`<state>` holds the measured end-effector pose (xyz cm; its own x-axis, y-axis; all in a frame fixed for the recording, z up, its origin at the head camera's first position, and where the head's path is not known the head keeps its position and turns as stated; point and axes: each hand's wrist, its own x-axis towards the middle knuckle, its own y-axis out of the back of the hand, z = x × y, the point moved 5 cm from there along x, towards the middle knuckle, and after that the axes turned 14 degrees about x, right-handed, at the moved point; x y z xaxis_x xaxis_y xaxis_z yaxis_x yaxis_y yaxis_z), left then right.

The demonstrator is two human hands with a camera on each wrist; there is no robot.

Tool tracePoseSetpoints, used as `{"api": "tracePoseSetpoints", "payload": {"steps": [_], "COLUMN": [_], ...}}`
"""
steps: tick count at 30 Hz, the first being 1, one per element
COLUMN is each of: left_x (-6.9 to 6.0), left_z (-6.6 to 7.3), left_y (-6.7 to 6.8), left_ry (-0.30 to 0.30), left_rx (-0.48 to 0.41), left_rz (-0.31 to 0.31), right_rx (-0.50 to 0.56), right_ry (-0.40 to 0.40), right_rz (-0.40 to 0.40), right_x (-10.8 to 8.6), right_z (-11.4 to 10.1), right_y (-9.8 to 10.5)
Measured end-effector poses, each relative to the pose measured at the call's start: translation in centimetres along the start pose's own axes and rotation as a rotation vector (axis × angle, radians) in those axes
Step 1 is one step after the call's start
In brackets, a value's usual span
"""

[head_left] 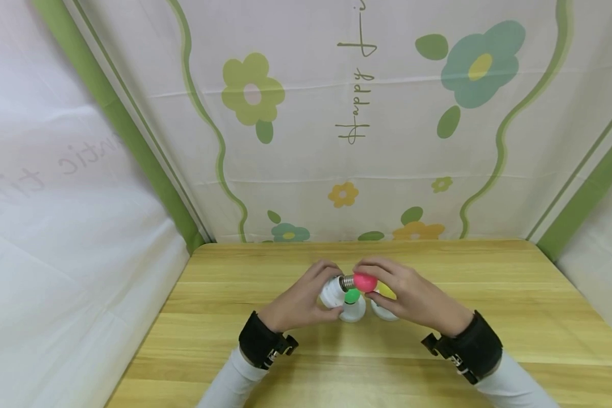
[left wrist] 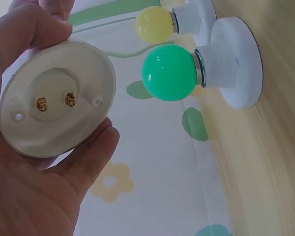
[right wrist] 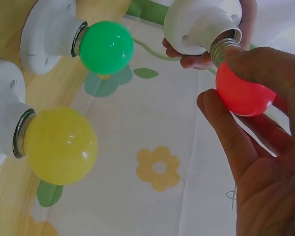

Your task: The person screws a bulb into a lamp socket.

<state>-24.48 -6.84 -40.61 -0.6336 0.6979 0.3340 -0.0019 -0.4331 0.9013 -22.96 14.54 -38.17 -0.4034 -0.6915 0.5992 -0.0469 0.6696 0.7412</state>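
Note:
My left hand (head_left: 306, 297) grips a white lamp socket (head_left: 331, 292) by its round base, held up off the table. Its underside, with two brass screws, faces the camera in the left wrist view. Between thumb and fingers, my right hand (head_left: 413, 292) holds a red light bulb (head_left: 365, 282). The bulb's silver threaded end points into the socket's mouth, and much of the thread still shows in the right wrist view. Behind the hands stand a green bulb (left wrist: 169, 73) and a yellow bulb (right wrist: 60, 146), each upright in its own white socket.
The two white sockets, the green bulb's (left wrist: 238, 64) and the yellow bulb's (right wrist: 5, 115), stand side by side on the wooden table (head_left: 245, 272). A white curtain (head_left: 306, 158) printed with flowers hangs behind the table's far edge.

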Motion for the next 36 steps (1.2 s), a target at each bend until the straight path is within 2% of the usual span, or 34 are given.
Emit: {"api": "tracePoseSetpoints", "payload": {"steps": [23,36], "left_x": [0.0,-0.1], "left_z": [0.7,0.9], "left_y": [-0.4,-0.6], "left_ry": [-0.082,-0.092], "left_rx": [0.037,0.032], "left_rz": [0.005,-0.003], "right_rx": [0.009,0.011], "right_ry": [0.043,-0.004], "right_rz": [-0.016,-0.012], "right_x": [0.1,0.0], "right_z": [-0.9,-1.0], "right_y": [-0.7,-0.7]}}
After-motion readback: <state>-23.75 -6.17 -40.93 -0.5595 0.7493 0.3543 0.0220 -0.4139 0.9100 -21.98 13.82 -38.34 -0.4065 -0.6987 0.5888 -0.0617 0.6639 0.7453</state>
